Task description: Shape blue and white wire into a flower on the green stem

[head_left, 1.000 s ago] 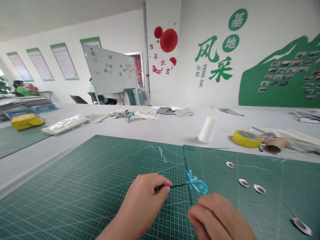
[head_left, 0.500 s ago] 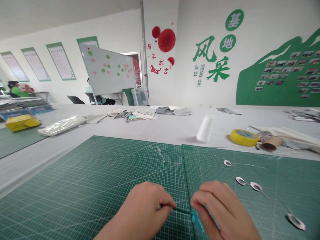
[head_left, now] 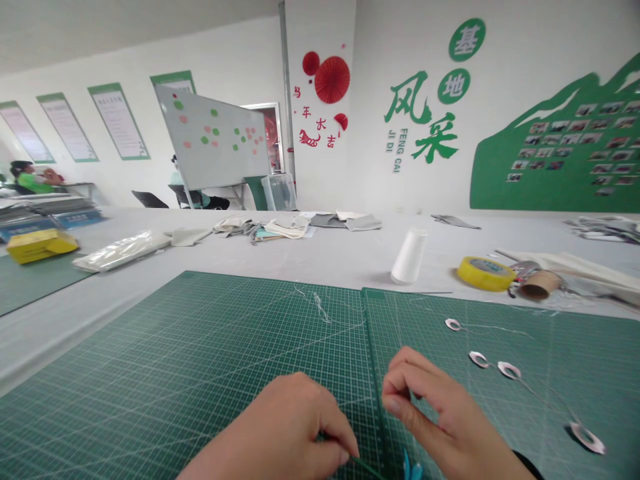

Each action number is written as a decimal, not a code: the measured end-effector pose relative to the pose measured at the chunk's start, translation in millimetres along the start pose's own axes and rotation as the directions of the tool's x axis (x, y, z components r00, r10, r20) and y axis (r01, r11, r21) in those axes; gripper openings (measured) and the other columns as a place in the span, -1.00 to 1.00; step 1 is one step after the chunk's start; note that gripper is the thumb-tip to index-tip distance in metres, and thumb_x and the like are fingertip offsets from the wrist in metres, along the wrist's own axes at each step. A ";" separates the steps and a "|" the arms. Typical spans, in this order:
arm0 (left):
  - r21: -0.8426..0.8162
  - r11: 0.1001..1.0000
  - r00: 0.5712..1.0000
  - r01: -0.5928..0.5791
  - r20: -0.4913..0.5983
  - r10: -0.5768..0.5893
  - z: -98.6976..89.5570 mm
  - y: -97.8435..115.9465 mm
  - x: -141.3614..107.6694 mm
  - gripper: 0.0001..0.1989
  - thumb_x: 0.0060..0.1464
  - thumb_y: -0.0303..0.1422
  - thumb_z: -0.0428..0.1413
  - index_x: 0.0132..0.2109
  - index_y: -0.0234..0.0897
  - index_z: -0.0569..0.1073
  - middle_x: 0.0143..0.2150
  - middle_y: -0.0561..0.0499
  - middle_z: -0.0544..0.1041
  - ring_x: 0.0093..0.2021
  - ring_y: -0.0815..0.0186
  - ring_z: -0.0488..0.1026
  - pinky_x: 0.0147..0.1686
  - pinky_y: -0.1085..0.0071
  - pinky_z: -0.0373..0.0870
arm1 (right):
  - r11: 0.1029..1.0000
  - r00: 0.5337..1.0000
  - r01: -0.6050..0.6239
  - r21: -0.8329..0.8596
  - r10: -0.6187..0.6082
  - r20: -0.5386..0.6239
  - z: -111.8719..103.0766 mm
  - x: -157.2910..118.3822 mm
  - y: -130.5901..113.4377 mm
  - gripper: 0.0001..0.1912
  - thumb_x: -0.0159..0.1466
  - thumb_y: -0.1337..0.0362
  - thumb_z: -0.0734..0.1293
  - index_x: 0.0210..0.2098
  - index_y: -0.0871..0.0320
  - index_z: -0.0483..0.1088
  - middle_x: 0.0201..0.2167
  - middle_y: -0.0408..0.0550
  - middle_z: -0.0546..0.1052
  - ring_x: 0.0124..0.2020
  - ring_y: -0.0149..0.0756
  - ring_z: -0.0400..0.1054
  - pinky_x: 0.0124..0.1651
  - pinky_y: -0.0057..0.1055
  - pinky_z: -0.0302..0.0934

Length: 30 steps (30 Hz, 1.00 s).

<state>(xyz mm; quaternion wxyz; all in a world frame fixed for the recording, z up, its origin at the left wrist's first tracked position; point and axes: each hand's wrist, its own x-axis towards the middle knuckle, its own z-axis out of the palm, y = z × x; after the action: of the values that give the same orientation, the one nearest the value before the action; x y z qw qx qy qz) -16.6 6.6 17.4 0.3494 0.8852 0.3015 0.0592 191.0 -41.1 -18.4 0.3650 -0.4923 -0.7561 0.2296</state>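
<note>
My left hand [head_left: 295, 427] pinches a thin green stem [head_left: 367, 466] between thumb and forefinger, low over the seam of two green cutting mats [head_left: 250, 333]. Where the stem runs out at the bottom edge, a bright blue piece with narrow, petal-like strips [head_left: 412, 468] shows in part. My right hand [head_left: 435, 407] is held above the blue piece, apart from it, with thumb and fingertips pressed together. Whatever those fingertips hold, if anything, is too fine to make out.
Pale rings with strings [head_left: 509, 371] lie right of my hands. Loose white thread [head_left: 320, 308] rests on the left mat. Behind stand a white thread cone [head_left: 409, 256], a yellow tape roll [head_left: 485, 273] and a cardboard tube [head_left: 540, 285]. Fabric pieces [head_left: 285, 227] lie farther back.
My right hand has lifted away from the blue piece and turned. The stem and blue piece have dropped toward the bottom edge, while my left hand keeps its pinch, slightly lower.
</note>
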 end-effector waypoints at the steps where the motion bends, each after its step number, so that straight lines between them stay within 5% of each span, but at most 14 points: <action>1: -0.021 1.000 1.000 0.004 0.005 -0.004 0.3 -0.7 -0.3 -0.67 -0.11 -0.61 0.07 -0.31 -0.16 0.64 -0.44 0.10 0.63 -0.43 0.38 0.49 -0.35 0.54 0.28 | 1.000 1.000 -0.001 0.007 0.001 -0.002 0.6 0.1 0.6 -0.76 0.35 0.30 0.15 -0.47 0.09 0.18 -0.45 -0.19 0.27 -0.41 -0.35 0.21 -0.35 -0.42 0.15; 18: -0.271 0.962 0.999 0.032 0.029 -0.026 -0.4 -2.6 -2.0 -0.73 -0.05 -0.54 0.08 -0.28 -0.21 0.64 -0.47 0.05 0.59 -0.45 0.36 0.45 -0.42 0.53 0.29 | 1.000 0.999 -0.015 0.009 0.015 -0.049 11.8 2.7 13.3 -0.75 0.32 0.28 0.17 -0.50 0.11 0.21 -0.50 -0.20 0.27 -0.46 -0.35 0.21 -0.40 -0.42 0.14; 30: -0.620 0.784 0.976 0.028 -0.152 -0.155 -4.6 -6.7 5.5 -0.85 -0.02 -0.48 0.12 -0.36 -0.29 0.61 -0.55 0.08 0.49 -0.47 0.39 0.39 -0.40 0.48 0.30 | 0.995 0.994 -0.097 0.000 0.097 -0.053 24.1 0.8 18.4 -0.79 0.30 0.27 0.19 -0.47 0.11 0.25 -0.52 -0.21 0.31 -0.50 -0.38 0.25 -0.45 -0.46 0.18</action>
<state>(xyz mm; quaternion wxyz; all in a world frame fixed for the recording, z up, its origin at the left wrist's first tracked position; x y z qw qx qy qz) -16.9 16.3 15.9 0.5893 0.6975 0.3412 0.2231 182.7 -32.6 -46.3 0.3727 -0.5348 -0.7216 0.2332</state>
